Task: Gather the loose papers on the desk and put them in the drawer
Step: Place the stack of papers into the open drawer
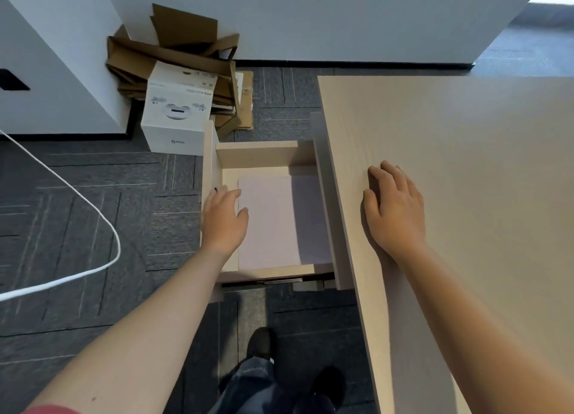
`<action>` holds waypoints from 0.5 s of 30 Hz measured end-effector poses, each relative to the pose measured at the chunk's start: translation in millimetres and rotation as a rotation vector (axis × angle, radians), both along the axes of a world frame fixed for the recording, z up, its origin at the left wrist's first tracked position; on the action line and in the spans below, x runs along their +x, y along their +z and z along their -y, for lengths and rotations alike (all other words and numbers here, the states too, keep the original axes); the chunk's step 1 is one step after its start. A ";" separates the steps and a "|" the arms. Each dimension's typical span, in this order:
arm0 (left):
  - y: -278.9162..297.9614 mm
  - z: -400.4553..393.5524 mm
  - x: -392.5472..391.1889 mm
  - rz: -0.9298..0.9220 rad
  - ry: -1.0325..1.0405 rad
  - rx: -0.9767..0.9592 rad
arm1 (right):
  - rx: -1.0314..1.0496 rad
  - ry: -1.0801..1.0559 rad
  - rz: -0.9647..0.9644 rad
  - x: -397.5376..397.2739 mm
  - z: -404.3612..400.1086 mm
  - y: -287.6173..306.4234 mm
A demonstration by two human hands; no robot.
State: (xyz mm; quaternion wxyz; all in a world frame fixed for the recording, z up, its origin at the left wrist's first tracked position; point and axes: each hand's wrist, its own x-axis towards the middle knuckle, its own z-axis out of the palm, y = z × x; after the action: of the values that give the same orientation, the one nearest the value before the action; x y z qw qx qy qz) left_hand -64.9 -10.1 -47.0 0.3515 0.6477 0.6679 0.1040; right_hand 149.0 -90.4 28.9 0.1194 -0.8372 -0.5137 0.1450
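The light wooden drawer [257, 153] stands pulled out to the left of the desk [466, 153]. White papers [276, 224] lie flat on its bottom. My left hand [223, 221] rests over the drawer's left front panel, fingers spread, its fingertips at the papers' left edge, holding nothing. On the desktop near its left edge, my right hand [394, 208] lies flat, palm down, fingers apart. No papers show on the visible part of the desktop.
A white product box [177, 115] and flattened cardboard [180, 50] stand against the wall behind the drawer. A white cable [93, 202] loops over the grey carpet at left. My legs and shoes [264, 376] are below the drawer.
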 end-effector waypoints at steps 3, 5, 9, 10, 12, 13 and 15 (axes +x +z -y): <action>3.6 3.2 -11.4 -0.088 0.146 -0.130 | 0.001 0.000 -0.008 -1.8 6.7 0.9; 5.9 6.9 -13.2 -0.043 0.227 -0.265 | -0.009 0.010 -0.024 -0.9 10.2 2.7; 7.1 3.8 -11.4 0.006 0.337 -0.336 | -0.029 0.033 -0.034 6.5 18.2 6.6; 6.4 3.0 -9.6 0.019 0.348 -0.341 | -0.034 0.031 -0.030 8.7 21.0 7.5; 6.1 2.4 -3.0 0.065 0.354 -0.347 | -0.045 0.035 -0.031 12.9 25.7 8.9; 7.0 3.3 2.4 0.092 0.353 -0.347 | -0.055 0.045 -0.034 14.9 27.6 9.3; 7.8 4.7 13.6 0.158 0.341 -0.351 | -0.077 0.073 -0.040 18.6 29.4 9.7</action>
State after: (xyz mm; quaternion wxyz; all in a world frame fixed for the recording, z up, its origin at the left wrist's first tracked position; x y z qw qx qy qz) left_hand -51.3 -14.8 -39.2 0.4870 0.4448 0.7457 0.0945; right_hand 167.6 -119.8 38.6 0.0921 -0.8187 -0.5355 0.1857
